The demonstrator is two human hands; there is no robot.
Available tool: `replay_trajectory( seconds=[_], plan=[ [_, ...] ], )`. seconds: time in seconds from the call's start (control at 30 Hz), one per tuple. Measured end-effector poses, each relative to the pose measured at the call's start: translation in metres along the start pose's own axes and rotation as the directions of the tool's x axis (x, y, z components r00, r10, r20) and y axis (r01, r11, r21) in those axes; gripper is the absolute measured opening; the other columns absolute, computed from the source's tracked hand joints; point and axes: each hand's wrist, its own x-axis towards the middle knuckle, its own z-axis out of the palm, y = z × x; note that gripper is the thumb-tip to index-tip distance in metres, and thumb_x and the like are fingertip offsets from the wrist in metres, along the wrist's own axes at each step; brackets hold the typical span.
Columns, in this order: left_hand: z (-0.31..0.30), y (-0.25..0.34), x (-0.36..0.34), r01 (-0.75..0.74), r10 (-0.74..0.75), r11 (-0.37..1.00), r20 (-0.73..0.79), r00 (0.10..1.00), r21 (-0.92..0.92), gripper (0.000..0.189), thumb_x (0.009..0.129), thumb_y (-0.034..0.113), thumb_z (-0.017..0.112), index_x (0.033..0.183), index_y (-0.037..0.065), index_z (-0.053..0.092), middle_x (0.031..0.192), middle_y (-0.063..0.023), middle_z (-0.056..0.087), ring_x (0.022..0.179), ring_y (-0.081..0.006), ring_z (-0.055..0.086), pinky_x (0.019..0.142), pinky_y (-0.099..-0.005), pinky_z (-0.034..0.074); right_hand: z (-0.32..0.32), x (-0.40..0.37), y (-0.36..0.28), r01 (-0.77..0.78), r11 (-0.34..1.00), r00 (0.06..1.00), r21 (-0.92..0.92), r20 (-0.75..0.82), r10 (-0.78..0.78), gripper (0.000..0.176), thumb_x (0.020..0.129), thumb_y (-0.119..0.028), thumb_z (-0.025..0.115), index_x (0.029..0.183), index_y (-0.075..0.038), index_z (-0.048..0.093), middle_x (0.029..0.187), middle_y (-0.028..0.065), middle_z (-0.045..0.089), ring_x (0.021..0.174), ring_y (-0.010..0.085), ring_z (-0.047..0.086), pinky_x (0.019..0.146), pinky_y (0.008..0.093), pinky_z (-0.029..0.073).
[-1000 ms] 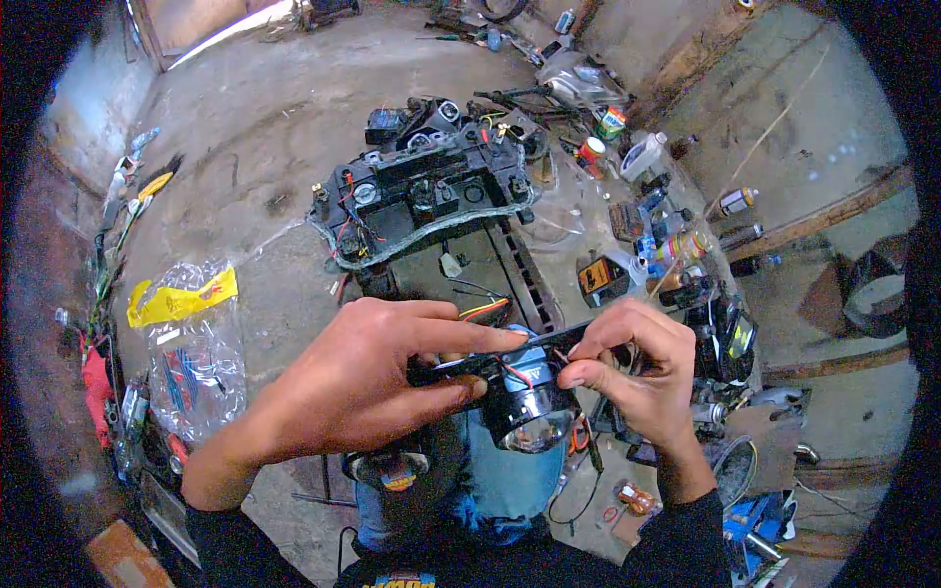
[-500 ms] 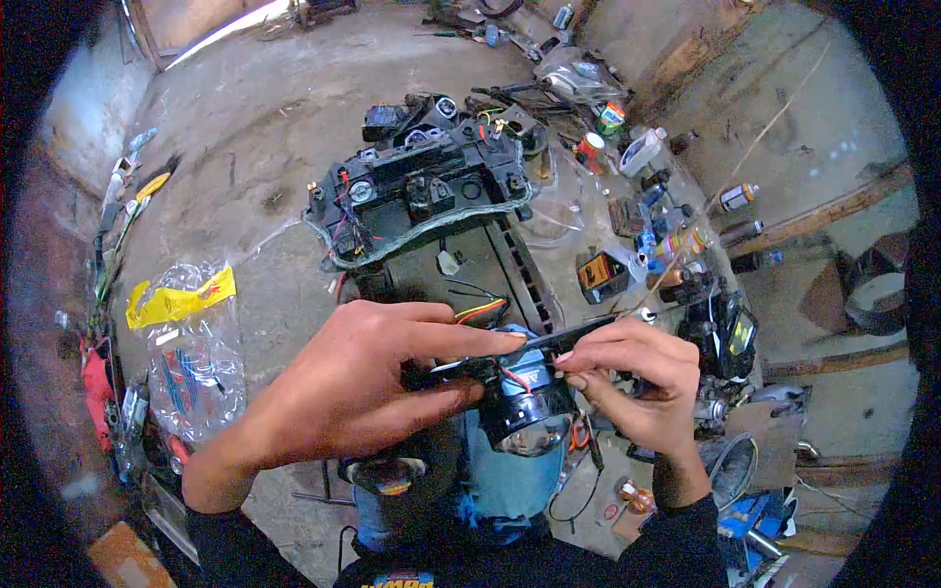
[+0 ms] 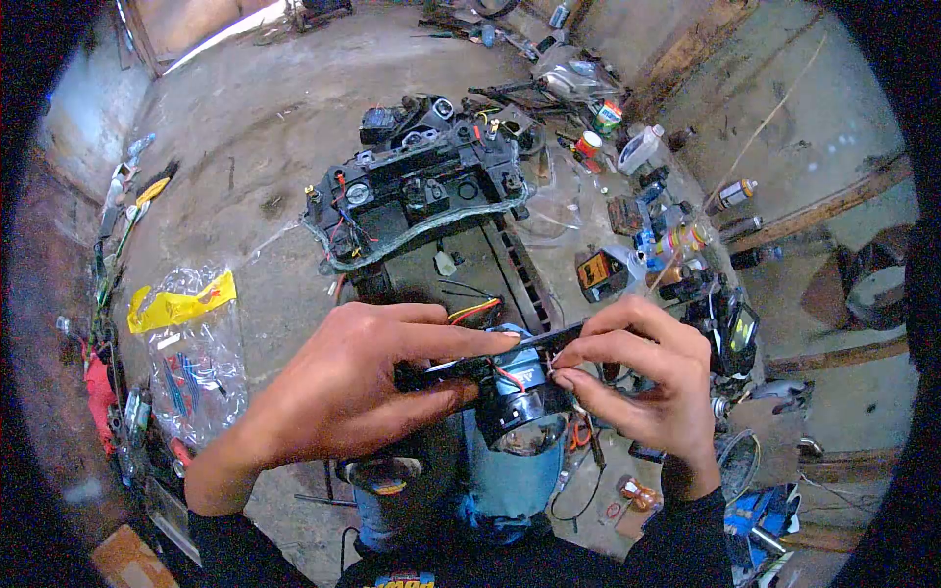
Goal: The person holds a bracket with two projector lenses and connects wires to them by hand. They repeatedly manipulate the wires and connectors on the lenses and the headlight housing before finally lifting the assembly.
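Observation:
My left hand (image 3: 358,387) grips a dark bracket from the left, thumb below and index finger stretched along its top. A round projector lamp (image 3: 529,421) with a glass lens and a blue label is fixed to this bracket, above my knees. A short red wire curves over the lamp's housing. At the lamp's right side my right hand (image 3: 642,377) pinches with thumb and index finger; what lies between these fingertips is too small to make out. Beyond both hands, a black headlight housing (image 3: 421,201) with a grey sealed edge lies open, with thin wires in it.
A clear plastic bag (image 3: 196,372) with a yellow band lies at the left. On the right stand a black bottle with an orange label (image 3: 600,271), a white jug (image 3: 641,150) and several other bottles. A second lens (image 3: 384,474) is near my left knee.
My right hand has shifted slightly, its fingertips still at the lamp's right side. My left hand keeps its grip on the bracket.

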Motion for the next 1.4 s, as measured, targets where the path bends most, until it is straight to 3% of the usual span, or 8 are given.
replay_trajectory(
  seconds=[0.33, 0.43, 0.6, 0.77, 1.07, 1.17, 1.3, 1.4],
  plan=[
    [0.01, 0.013, -0.012, -0.062, 0.073, 0.99, -0.083, 0.994, 0.131, 0.049, 0.088, 0.011, 0.078, 0.135, 0.026, 0.073, 0.087, -0.0101, 0.067, 0.071, -0.0315, 0.067, 0.064, -0.0417, 0.054, 0.003, -0.002, -0.015, 0.0, 0.96, 0.988, -0.281, -0.15, -0.044, 0.033, 0.078, -0.011, 0.086, 0.109, -0.011, 0.075, 0.113, 0.0102, 0.067, 0.104, 0.0304, 0.065, 0.091, 0.0437, 0.053],
    [0.012, 0.022, -0.018, -0.117, 0.12, 0.976, -0.01, 0.993, 0.183, 0.048, 0.092, 0.012, 0.074, 0.139, 0.018, 0.068, 0.103, -0.0106, 0.072, 0.08, -0.0338, 0.072, 0.068, -0.0431, 0.06, -0.002, -0.006, -0.011, -0.024, 0.985, 1.0, -0.171, -0.023, 0.02, 0.036, 0.069, -0.007, 0.089, 0.104, -0.008, 0.078, 0.115, 0.0131, 0.066, 0.109, 0.03, 0.064, 0.095, 0.0417, 0.051],
    [0.037, 0.025, -0.033, -0.245, 0.292, 0.858, -0.037, 0.956, 0.451, 0.063, 0.079, 0.011, 0.074, 0.142, 0.021, 0.069, 0.083, 0.0007, 0.056, 0.066, -0.0165, 0.059, 0.057, -0.0304, 0.054, -0.016, -0.027, 0.027, -0.05, 0.974, 0.992, 0.221, -0.103, 0.074, 0.041, 0.078, -0.017, 0.088, 0.114, -0.005, 0.074, 0.121, 0.0116, 0.068, 0.115, 0.0283, 0.065, 0.104, 0.0411, 0.049],
    [0.045, 0.03, -0.037, -0.271, 0.347, 0.809, -0.052, 0.936, 0.522, 0.057, 0.073, 0.007, 0.078, 0.13, 0.018, 0.077, 0.084, -0.0002, 0.063, 0.068, -0.016, 0.063, 0.06, -0.029, 0.054, -0.014, -0.047, 0.085, -0.323, 0.764, 0.725, 0.558, -0.373, 0.579, 0.032, 0.097, -0.019, 0.075, 0.123, -0.002, 0.071, 0.116, 0.0052, 0.071, 0.109, 0.0145, 0.065, 0.099, 0.0303, 0.05],
    [0.017, 0.022, -0.009, -0.101, 0.123, 0.947, -0.054, 0.991, 0.304, 0.044, 0.067, 0.003, 0.082, 0.111, 0.009, 0.081, 0.089, -0.0087, 0.076, 0.065, -0.0195, 0.068, 0.058, -0.0305, 0.053, 0.095, -0.146, 0.259, -0.681, 0.644, 0.647, 0.348, -0.128, 0.752, 0.027, 0.094, -0.022, 0.076, 0.117, -0.006, 0.076, 0.098, 0.003, 0.074, 0.089, 0.011, 0.065, 0.081, 0.0299, 0.052],
    [-0.003, 0.01, 0.012, -0.437, 0.387, 0.867, 0.228, 0.894, 0.241, 0.035, 0.069, 0.007, 0.082, 0.103, 0.004, 0.08, 0.093, -0.0114, 0.077, 0.063, -0.0187, 0.067, 0.056, -0.0306, 0.054, 0.155, -0.187, 0.299, -0.744, 0.597, 0.592, 0.3, -0.118, 0.797, 0.027, 0.09, -0.02, 0.078, 0.113, -0.007, 0.077, 0.099, 0.009, 0.076, 0.088, 0.0188, 0.069, 0.082, 0.036, 0.054],
    [0.004, -0.014, 0.023, -0.716, 0.673, 0.684, 0.259, 0.693, 0.138, 0.033, 0.07, 0.012, 0.083, 0.102, 0.003, 0.081, 0.09, -0.0103, 0.075, 0.062, -0.0189, 0.066, 0.053, -0.0303, 0.052, 0.198, -0.205, 0.302, -0.822, 0.561, 0.546, 0.097, -0.144, 0.825, 0.027, 0.087, -0.018, 0.08, 0.111, -0.008, 0.078, 0.104, 0.0157, 0.074, 0.09, 0.0317, 0.071, 0.085, 0.0412, 0.055],
    [-0.006, -0.009, 0.009, -0.404, 0.352, 0.902, 0.282, 0.893, 0.153, 0.043, 0.07, 0.009, 0.087, 0.113, 0.008, 0.083, 0.081, -0.0069, 0.07, 0.062, -0.0194, 0.066, 0.054, -0.0314, 0.051, 0.22, -0.207, 0.306, -0.786, 0.616, 0.593, 0.052, -0.219, 0.775, 0.025, 0.086, -0.018, 0.079, 0.109, -0.009, 0.079, 0.111, 0.0182, 0.07, 0.103, 0.038, 0.067, 0.092, 0.0454, 0.054]
  ],
)
